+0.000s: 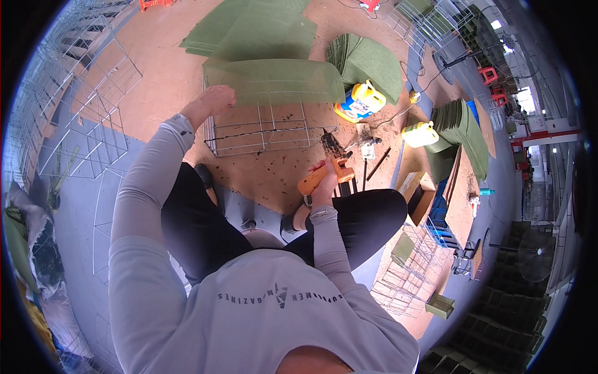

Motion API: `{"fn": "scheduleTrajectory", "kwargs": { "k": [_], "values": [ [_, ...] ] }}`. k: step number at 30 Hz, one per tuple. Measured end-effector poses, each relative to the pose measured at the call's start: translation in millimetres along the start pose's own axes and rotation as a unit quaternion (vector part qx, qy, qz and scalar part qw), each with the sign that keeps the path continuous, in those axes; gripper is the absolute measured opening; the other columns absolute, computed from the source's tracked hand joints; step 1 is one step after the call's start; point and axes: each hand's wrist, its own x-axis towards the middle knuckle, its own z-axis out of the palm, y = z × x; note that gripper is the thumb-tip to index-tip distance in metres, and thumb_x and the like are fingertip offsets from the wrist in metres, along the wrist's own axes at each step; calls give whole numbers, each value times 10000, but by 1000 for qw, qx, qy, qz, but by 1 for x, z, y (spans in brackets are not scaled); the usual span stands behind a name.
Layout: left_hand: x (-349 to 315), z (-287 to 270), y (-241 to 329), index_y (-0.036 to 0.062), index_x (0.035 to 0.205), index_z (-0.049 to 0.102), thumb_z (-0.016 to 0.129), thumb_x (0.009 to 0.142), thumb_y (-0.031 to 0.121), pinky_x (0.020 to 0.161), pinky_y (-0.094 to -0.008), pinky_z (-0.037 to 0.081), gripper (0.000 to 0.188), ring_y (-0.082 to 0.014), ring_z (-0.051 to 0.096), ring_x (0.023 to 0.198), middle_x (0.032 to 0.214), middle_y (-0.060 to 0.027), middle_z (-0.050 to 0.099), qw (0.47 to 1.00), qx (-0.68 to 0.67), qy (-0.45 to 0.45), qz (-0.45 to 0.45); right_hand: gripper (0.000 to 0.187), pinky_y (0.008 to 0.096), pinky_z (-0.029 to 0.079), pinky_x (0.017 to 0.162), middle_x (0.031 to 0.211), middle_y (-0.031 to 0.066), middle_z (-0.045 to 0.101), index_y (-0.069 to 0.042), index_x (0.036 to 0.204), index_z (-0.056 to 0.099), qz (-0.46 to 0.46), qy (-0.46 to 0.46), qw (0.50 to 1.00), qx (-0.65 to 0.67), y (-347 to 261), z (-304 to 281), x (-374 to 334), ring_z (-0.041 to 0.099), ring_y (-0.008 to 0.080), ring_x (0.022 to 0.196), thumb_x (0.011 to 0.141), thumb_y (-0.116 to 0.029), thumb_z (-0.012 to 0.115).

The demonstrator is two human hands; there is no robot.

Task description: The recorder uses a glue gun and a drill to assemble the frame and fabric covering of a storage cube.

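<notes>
My left hand (217,100) is closed in a fist at the left corner of a green felt-like sheet (274,78). What its fingers hold, if anything, is hidden. The sheet lies over the far side of a wire frame (261,149), whose near side stays uncovered. In my right hand (325,183) is an orange glue gun (313,181), above my right knee and beyond the frame's near right corner. Several black sticks (378,164) lie beside it, close to a dark, clumpy patch (331,143).
Beyond the frame lie stacked green sheets (249,31), with curved stacks (374,59) to the right. Two yellow jugs (367,98) (420,134) stand near a white power strip (367,148) with cords. Wire frames (93,124) crowd the left. An open cardboard box (418,193) sits at right.
</notes>
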Motion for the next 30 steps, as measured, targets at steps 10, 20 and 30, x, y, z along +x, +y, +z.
{"fn": "scheduleTrajectory", "kwargs": {
  "k": [10, 20, 30],
  "values": [
    [0, 1, -1, 50, 705, 616, 538, 624, 18, 668, -430, 464, 117, -352, 581, 770, 740, -173, 597, 1000, 8, -13, 0, 182, 311, 419, 560, 642, 30, 477, -80, 770, 480, -6, -1, 1000, -13, -2, 1, 0, 494, 194, 549, 864, -234, 508],
    [3, 0, 2, 36, 678, 595, 532, 625, 28, 655, -442, 457, 83, -364, 574, 742, 715, -180, 586, 1000, 17, -10, 13, 176, 323, 444, 553, 642, 38, 473, -67, 770, 478, -13, 10, 1000, -9, -6, 1, 2, 490, 196, 550, 867, -213, 502],
    [-2, -7, -1, 70, 722, 631, 534, 637, 40, 677, -437, 468, 132, -356, 582, 762, 738, -175, 599, 999, 20, -29, 12, 150, 326, 454, 538, 649, 38, 471, -60, 792, 480, -20, 18, 1000, 13, -8, 9, -2, 489, 188, 547, 866, -188, 507]
  ]
}}
